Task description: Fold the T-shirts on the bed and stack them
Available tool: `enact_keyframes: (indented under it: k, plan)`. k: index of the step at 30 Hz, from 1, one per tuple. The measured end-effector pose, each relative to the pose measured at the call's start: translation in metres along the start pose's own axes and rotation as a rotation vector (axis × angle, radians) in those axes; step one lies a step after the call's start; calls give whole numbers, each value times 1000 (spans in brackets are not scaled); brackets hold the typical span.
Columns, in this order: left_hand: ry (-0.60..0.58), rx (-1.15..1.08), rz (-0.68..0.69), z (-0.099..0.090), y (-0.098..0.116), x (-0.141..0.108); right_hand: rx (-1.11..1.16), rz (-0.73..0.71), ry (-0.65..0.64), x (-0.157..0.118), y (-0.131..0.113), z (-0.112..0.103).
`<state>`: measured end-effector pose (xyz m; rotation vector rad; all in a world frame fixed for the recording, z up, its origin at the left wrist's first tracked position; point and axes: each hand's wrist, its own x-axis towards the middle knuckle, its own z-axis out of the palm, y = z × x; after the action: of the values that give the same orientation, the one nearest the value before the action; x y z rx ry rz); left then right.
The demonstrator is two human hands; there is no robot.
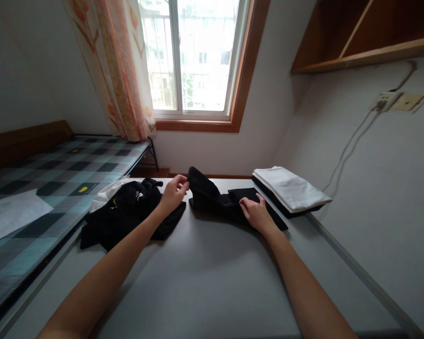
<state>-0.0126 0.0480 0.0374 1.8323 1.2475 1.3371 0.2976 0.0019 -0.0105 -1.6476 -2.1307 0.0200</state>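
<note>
A black garment (215,200), partly folded, lies across the far half of the white table; its exact kind cannot be made out. My left hand (175,192) pinches its left end and holds that edge lifted off the tabletop. On the garment's right part rests my right hand (257,213), thumb and fingers closed on the cloth near a folded edge. Left of my left hand sits a crumpled heap of black clothes (134,212) with a small white and yellow print. Some white cloth (108,194) shows behind that heap.
A folded stack with white cloth (291,188) over black stands at the table's (205,282) back right, by the wall. On the left a bed with a checked cover (102,157) bears a paper sheet (14,214). A cord (349,146) hangs from the wall socket.
</note>
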Motion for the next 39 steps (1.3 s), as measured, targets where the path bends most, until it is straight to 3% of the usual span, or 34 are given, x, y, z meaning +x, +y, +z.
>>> enact_keyframes:
  k: [2,5,7,9,11,14,16,19,24,29,33,36,39]
  plan:
    - [151,-76,-79,-19,-13,16,195,93,-24,0,-7,-2]
    - [297,1,-174,-35,-28,24,713,249,-103,-2,-23,2]
    - [386,146,-124,-35,-29,20,1105,354,-177,-3,-36,8]
    - [401,324,14,-27,-21,11,1420,427,-229,-4,-49,13]
    - [216,436,178,-18,-8,3,1600,459,-230,-3,-58,16]
    - [-370,370,323,-5,10,-8,1686,459,-167,-3,-65,18]
    - [-678,354,339,0,14,-13,1682,457,-139,-4,-66,18]
    - [-862,428,322,3,10,-18,1629,444,-128,-5,-66,18]
    - [-983,523,305,-3,1,-23,1483,425,-8,-2,-58,20]
    - [-942,607,290,-9,3,-26,1354,477,299,5,-32,26]
    - [-858,561,284,-16,7,-18,1384,487,417,9,-15,25]
    - [-614,383,275,-30,8,-3,1403,435,485,11,-5,17]
    - [-186,139,158,-51,6,13,1459,409,592,13,8,4]
